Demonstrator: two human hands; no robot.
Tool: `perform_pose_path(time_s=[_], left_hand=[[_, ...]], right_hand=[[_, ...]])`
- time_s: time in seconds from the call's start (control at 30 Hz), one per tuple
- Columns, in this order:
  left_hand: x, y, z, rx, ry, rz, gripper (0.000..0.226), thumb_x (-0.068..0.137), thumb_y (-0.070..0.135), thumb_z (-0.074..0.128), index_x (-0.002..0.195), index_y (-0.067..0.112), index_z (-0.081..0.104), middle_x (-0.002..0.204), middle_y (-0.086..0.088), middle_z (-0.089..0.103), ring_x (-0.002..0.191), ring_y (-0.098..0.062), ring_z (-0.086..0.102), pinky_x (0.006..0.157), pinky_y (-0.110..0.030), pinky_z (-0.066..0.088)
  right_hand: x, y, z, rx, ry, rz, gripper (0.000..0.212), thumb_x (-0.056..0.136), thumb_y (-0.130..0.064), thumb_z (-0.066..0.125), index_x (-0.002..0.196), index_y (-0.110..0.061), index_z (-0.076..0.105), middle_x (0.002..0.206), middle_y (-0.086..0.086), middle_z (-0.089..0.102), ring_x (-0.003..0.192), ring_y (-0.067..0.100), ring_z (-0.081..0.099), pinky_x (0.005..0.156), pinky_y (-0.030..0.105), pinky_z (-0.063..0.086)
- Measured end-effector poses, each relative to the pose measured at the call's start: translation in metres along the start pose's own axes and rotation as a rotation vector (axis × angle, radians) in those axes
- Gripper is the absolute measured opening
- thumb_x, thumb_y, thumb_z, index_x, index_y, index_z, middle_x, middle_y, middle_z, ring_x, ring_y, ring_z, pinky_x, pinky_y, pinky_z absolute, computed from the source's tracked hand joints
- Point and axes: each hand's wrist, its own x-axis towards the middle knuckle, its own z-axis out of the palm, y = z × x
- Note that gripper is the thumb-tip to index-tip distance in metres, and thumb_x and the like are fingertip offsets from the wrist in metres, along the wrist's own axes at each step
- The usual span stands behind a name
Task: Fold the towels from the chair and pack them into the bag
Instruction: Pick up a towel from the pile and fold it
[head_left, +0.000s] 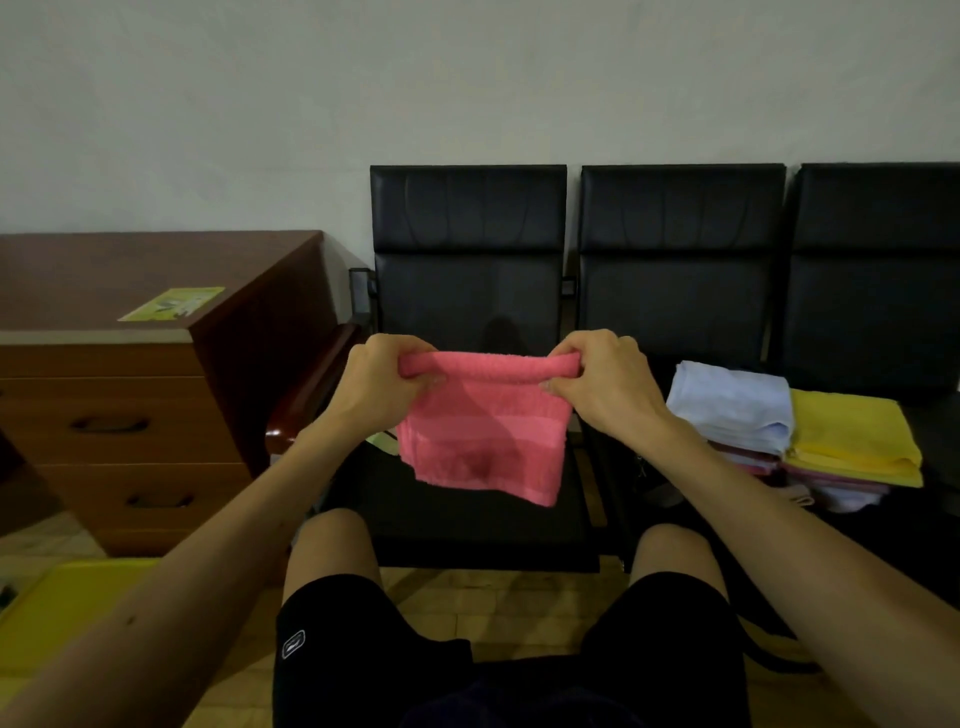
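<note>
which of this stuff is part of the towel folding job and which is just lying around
Job: pink towel, pinched at its top edge by left hand and right hand; stack of folded towels on the middle black chair.
Lying about: wooden desk with drawers; green card on it; yellow object at lower left, unclear what.

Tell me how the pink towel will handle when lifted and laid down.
Likely floppy: the pink towel hangs limp below the left hand and right hand pinching its top edge. Probably light, since two pinches carry it. Its looped surface looks grippy, so a slip seems unlikely.
</note>
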Motion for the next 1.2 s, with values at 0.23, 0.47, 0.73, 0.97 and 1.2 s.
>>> perform_pose_path(time_s=[0.23, 0.47, 0.73, 0.97, 1.2], left_hand=[[0.005, 0.001, 0.011, 0.024, 0.044, 0.013, 0.021, 0.088, 0.017, 0.072, 0.109, 0.014, 0.073, 0.092, 0.010, 0.052, 0.095, -0.011, 0.047, 0.086, -0.033, 0.046], [-0.001, 0.016, -0.002, -0.437, -0.226, -0.006, 0.008, 0.090, 0.021, 0.069, 0.097, 0.021, 0.067, 0.105, 0.006, 0.063, 0.091, -0.005, 0.065, 0.083, -0.031, 0.059], [0.003, 0.031, -0.008, -0.904, -0.295, -0.063, 0.026, 0.075, 0.017, 0.075, 0.097, 0.010, 0.064, 0.088, -0.001, 0.068, 0.081, -0.017, 0.068, 0.071, -0.030, 0.058], [0.005, -0.019, 0.031, -1.116, -0.369, -0.296, 0.057, 0.057, 0.039, 0.093, 0.106, 0.019, 0.074, 0.104, -0.003, 0.073, 0.095, -0.020, 0.070, 0.076, -0.033, 0.059], [-0.022, 0.003, 0.115, -1.668, -0.557, -0.657, 0.078, 0.057, 0.060, 0.085, 0.118, 0.013, 0.073, 0.123, -0.016, 0.068, 0.107, -0.030, 0.069, 0.092, -0.047, 0.055]], right_hand=[[0.004, 0.016, 0.002, -0.021, -0.038, 0.048, 0.016, 0.083, -0.024, 0.077, 0.095, -0.018, 0.067, 0.091, -0.007, 0.053, 0.071, 0.001, 0.047, 0.057, 0.010, 0.030], [-0.007, 0.052, -0.007, 0.652, -0.261, 0.169, 0.021, 0.086, -0.024, 0.073, 0.101, -0.011, 0.066, 0.102, 0.009, 0.071, 0.097, 0.024, 0.069, 0.084, 0.034, 0.057], [-0.069, 0.038, 0.046, 1.138, -0.369, 0.391, 0.056, 0.053, -0.026, 0.090, 0.104, -0.021, 0.068, 0.104, 0.001, 0.074, 0.098, 0.014, 0.069, 0.088, 0.032, 0.055], [-0.074, 0.015, 0.025, 1.216, -0.317, 0.447, 0.031, 0.074, -0.031, 0.068, 0.104, -0.022, 0.067, 0.091, -0.006, 0.076, 0.087, 0.012, 0.073, 0.079, 0.031, 0.059], [-0.061, 0.036, -0.001, 1.327, -0.166, 0.660, 0.051, 0.075, -0.040, 0.071, 0.120, -0.016, 0.064, 0.099, 0.007, 0.076, 0.086, 0.022, 0.074, 0.071, 0.036, 0.059]])
